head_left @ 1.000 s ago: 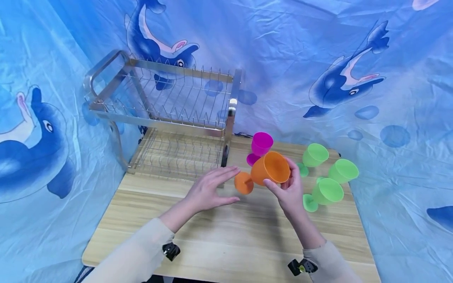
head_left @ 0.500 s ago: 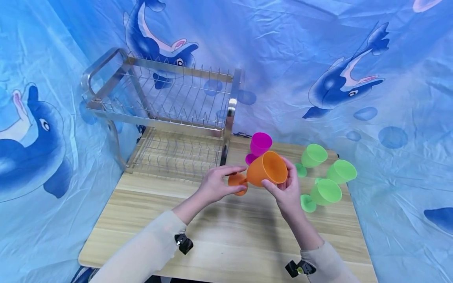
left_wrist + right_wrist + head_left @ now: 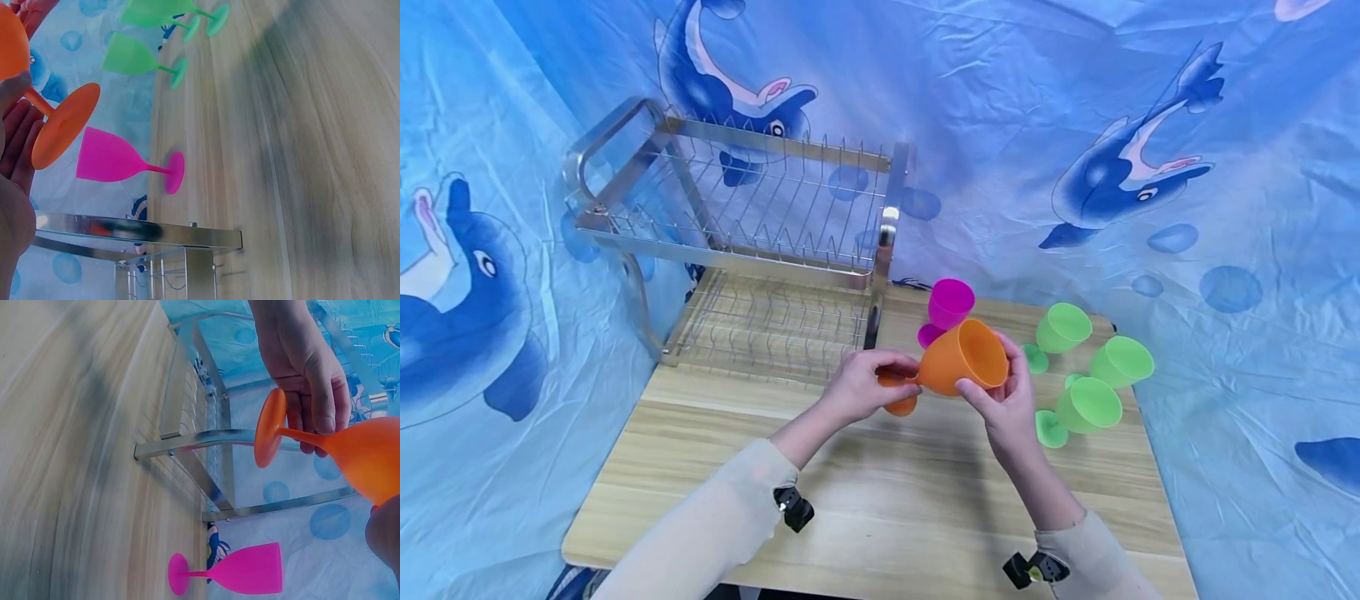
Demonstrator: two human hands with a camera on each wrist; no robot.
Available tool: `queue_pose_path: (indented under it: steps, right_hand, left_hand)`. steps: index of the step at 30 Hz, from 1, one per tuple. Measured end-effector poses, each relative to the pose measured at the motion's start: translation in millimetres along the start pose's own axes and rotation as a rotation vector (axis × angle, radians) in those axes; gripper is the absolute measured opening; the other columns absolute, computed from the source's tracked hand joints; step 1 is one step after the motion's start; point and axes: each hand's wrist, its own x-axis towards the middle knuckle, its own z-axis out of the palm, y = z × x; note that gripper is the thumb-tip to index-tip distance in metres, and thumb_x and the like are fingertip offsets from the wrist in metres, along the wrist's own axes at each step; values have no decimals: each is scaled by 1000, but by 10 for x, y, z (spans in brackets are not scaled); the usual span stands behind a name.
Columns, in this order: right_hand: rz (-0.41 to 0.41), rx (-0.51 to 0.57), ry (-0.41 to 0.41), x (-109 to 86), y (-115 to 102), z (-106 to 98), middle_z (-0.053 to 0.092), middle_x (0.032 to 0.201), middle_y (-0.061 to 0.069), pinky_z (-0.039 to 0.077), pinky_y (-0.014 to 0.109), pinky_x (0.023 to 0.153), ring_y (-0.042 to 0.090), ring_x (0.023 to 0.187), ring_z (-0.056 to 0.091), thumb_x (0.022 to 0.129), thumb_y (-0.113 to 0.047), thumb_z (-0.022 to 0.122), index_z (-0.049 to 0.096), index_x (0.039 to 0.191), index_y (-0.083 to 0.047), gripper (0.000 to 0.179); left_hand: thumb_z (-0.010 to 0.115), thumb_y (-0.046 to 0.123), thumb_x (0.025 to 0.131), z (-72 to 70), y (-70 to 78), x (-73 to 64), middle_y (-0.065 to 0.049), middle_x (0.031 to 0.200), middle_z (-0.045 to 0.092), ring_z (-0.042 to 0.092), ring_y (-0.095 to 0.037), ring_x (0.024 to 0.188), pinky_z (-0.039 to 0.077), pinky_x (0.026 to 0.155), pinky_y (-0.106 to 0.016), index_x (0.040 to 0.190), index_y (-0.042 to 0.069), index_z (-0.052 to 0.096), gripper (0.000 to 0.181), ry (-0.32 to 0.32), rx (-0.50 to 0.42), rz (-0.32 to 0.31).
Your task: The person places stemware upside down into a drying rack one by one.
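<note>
An orange plastic goblet (image 3: pixel 951 367) is held tilted above the table, its mouth toward the right. My left hand (image 3: pixel 865 387) pinches its stem between thumb and fingers, close to the bowl. At the rim end, my right hand (image 3: pixel 1007 408) grips the bowl with the thumb in front and fingers behind. The goblet's round foot (image 3: pixel 270 428) shows clear of the table in the right wrist view. A magenta goblet (image 3: pixel 951 304) stands upright just behind. To the right of my right hand stand three green goblets (image 3: pixel 1088 406), all upright.
A two-tier metal dish rack (image 3: pixel 730 258) stands at the back left of the wooden table (image 3: pixel 880 517), its right upright (image 3: pixel 883 242) near my left hand. A blue dolphin-print curtain (image 3: pixel 985 125) hangs behind and at both sides.
My left hand has come in from the left and closed on the orange goblet's stem. The goblet has shifted slightly left in my right hand.
</note>
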Motion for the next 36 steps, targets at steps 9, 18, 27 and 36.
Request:
queue_pose_path:
  steps: [9,18,27,36]
  right_hand:
    - [28,-7,-20,-21,-7,32,53,144,12,55,28,107,24,129,57,90,17,66,38,155,-6,74]
    - [37,-61,-127,-33,-38,-58,50,148,9,53,27,109,21,132,56,91,11,73,32,161,-6,83]
    - [-146,-338,-357,113,-254,-265,41,163,14,38,24,122,14,150,43,75,20,84,27,163,7,105]
    - [-222,-847,-570,385,-623,-361,44,163,12,37,23,122,29,149,45,72,-15,102,38,163,-8,112]
  left_hand:
    - [88,14,91,-25,-20,-24,2,104,81,77,-9,93,63,84,-24,112,12,83,22,-31,-35,-21]
    - [88,14,91,-117,0,-67,2,102,82,76,-7,90,63,82,-24,111,10,83,22,-48,0,29]
    - [89,12,90,-303,-3,-104,1,101,81,76,-9,90,63,82,-24,108,8,83,20,-73,14,38]
    - [89,19,91,-561,-3,-85,6,100,81,76,-9,90,62,82,-24,109,15,84,19,-140,228,45]
